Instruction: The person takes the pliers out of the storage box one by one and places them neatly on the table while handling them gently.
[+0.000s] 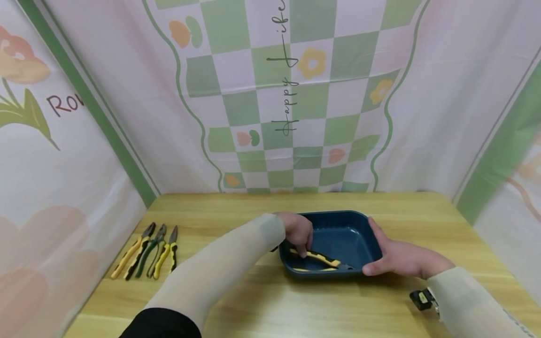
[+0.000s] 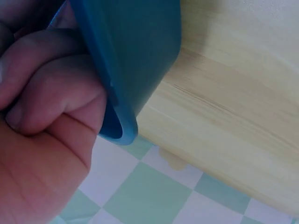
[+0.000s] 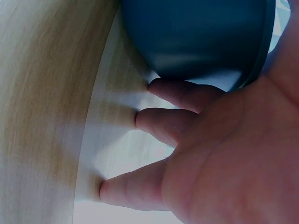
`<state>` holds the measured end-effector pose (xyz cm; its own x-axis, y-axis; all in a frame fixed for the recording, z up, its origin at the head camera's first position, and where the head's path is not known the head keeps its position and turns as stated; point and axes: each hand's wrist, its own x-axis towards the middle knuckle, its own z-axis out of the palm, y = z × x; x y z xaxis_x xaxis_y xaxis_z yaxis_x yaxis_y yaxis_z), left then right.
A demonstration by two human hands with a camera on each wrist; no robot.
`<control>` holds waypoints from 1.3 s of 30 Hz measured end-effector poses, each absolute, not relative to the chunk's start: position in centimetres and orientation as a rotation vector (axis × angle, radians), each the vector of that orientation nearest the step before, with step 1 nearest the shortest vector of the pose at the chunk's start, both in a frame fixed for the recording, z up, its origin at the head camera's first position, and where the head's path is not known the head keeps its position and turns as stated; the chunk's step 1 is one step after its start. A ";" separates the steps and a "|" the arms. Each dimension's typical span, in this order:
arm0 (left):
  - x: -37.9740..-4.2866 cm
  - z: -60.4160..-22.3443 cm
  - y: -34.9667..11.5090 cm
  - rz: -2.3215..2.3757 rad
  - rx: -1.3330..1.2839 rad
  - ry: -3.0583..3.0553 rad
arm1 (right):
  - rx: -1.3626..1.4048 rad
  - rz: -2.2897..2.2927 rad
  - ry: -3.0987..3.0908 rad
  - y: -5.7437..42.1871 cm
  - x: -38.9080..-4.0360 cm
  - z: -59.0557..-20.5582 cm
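Note:
A dark blue rectangular tray (image 1: 351,271) stands on the table, right of centre. My left hand (image 1: 298,232) reaches over its left wall, and its curled fingers (image 2: 65,86) pinch pliers (image 1: 323,258) with yellow-and-black handles. The pliers lie low inside the tray, their dark tip towards the front right corner. Another yellow strip shows beneath them, too covered to identify. At the tray's right end, my right hand (image 1: 397,256) spreads around the outside, thumb by the front corner. Its other fingers (image 3: 135,185) reach down straight to the tabletop in the right wrist view.
Several pliers lie side by side at the table's left: an orange-and-black pair (image 1: 134,253), a green pair (image 1: 151,251) and a yellow-and-black pair (image 1: 167,253). A small black device (image 1: 421,299) sits at the right wrist. Patterned cloth (image 1: 310,108) hangs behind the table.

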<state>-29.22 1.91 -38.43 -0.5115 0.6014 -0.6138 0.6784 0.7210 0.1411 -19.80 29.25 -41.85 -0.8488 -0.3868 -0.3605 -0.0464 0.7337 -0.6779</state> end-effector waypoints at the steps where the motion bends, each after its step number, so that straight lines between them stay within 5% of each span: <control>1: -29.3 -38.4 1.8 -0.146 0.987 2.257 | -0.330 -0.942 2.445 29.2 -19.8 -41.8; 15: -31.2 -37.5 -1.1 0.119 0.997 2.212 | -0.351 -0.936 2.460 29.2 -19.7 -41.6; 31: -30.9 -37.1 -7.6 0.941 0.886 2.044 | -0.354 -0.975 2.445 28.5 -19.3 -42.1; 39: -27.3 -37.5 -11.3 1.285 0.424 2.138 | -0.361 -0.977 2.443 28.5 -19.0 -42.0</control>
<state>-27.28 -11.29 -37.52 -0.7676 0.5493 -0.3302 -0.0340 0.4796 0.8768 -19.00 28.53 -41.99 -0.8492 -0.4077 -0.3355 -0.0640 0.7102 -0.7010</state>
